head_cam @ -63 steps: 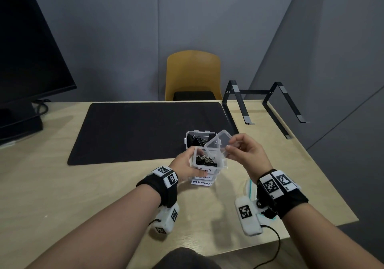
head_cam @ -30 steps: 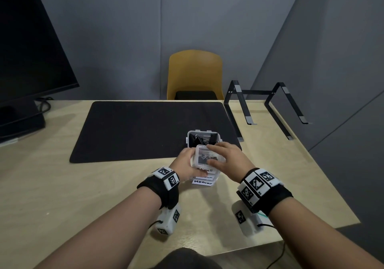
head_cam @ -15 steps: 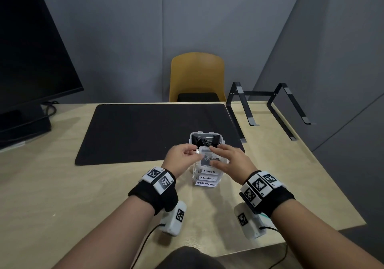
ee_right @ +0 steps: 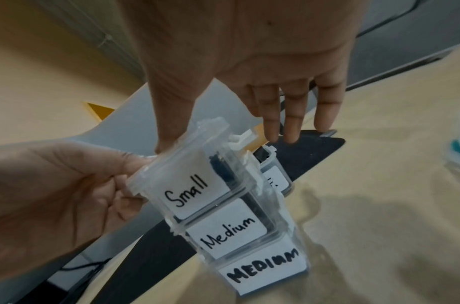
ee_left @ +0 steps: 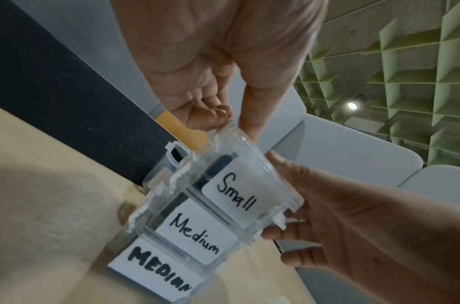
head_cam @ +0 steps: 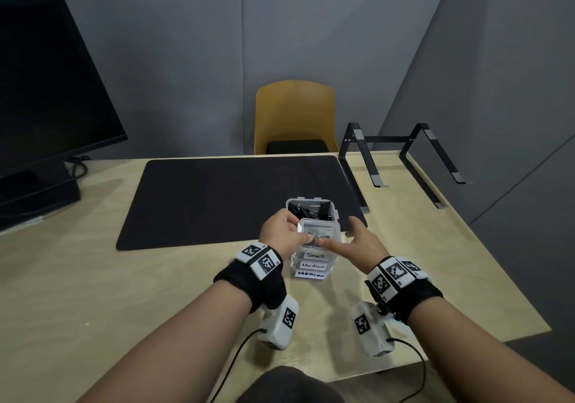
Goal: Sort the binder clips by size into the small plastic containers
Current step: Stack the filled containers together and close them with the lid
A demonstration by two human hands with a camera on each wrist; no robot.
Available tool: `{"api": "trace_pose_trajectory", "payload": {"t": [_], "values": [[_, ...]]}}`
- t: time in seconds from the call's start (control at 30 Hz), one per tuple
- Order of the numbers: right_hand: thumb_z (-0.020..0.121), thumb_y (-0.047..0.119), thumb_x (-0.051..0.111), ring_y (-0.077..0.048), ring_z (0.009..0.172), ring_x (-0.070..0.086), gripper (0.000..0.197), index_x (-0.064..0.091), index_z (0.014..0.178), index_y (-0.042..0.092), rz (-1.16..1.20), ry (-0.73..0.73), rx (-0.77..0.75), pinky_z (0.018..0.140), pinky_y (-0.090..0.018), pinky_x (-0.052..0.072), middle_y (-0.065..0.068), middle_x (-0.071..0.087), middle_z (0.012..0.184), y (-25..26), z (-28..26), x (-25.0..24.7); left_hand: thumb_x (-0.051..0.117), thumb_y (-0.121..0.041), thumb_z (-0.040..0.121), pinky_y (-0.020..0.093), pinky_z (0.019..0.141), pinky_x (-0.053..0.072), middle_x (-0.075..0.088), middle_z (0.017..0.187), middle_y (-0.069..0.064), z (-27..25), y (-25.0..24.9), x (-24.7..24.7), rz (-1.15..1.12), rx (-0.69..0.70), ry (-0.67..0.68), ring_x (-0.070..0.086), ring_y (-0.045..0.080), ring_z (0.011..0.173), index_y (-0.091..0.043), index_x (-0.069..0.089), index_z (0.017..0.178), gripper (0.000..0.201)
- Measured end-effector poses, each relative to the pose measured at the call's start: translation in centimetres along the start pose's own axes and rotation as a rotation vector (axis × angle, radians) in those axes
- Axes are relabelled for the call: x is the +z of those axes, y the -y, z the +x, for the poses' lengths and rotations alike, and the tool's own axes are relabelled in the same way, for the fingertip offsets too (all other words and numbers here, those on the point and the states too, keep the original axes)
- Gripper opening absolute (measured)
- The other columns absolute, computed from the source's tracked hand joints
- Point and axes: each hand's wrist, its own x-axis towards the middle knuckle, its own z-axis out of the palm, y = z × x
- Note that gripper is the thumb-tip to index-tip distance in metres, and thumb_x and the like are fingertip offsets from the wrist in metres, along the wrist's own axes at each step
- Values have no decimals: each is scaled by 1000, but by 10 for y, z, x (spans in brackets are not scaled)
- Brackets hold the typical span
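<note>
Clear plastic stack [head_cam: 314,264] is sitting on the wooden desk [head_cam: 93,278] nearest me: "Small" container [ee_left: 245,185] on top, two "Medium" ones under it. I am seeing the left hand [head_cam: 281,231] gripping the Small container's left side, fingers curled around it. Right hand [head_cam: 361,245] is pressing its lid with the thumb, other fingers relaxed and straight. Behind, an open container [head_cam: 311,208] of black binder clips [head_cam: 308,211] is resting on the black mat [head_cam: 217,197].
</note>
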Motion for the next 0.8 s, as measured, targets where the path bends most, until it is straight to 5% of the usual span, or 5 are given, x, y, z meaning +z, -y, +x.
{"api": "trace_pose_trajectory", "payload": {"t": [0.07,0.13,0.37,0.6,0.8], "values": [[55,77,66,-21,103,58,104,42,132,11,-24,39,87,79,-29,42,-7,60,115,-4,1,0,77,-16,74,22,59,41,52,66,-8,-2,0,2,-6,0,-18,52,8,62,-16,55,91,29],[48,86,58,-20,82,62,89,60,97,11,-20,52,117,72,-31,45,-6,67,92,-9,3,1,75,-19,76,22,60,40,50,67,-9,-5,1,3,-3,-5,-11,52,9,65,-17,52,97,31],[74,60,65,-16,59,48,51,45,61,14,-21,-63,-34,56,-30,37,-4,56,65,-6,0,0,75,-40,75,26,72,43,55,91,-3,-5,12,-5,5,-58,73,54,13,84,-19,55,108,44],[85,52,57,-16,57,44,48,42,58,15,-144,-1,-63,55,-30,34,-1,49,61,4,1,-7,75,-38,75,32,81,50,66,100,4,-5,11,-3,-6,-55,89,64,19,94,-19,59,101,36],[94,55,30,-21,83,56,51,60,89,14,-75,30,-2,82,-34,44,-3,61,87,-16,-9,-9,70,-36,81,31,84,48,63,102,0,-8,6,-5,23,-27,114,62,17,96,-20,55,114,40]]}}
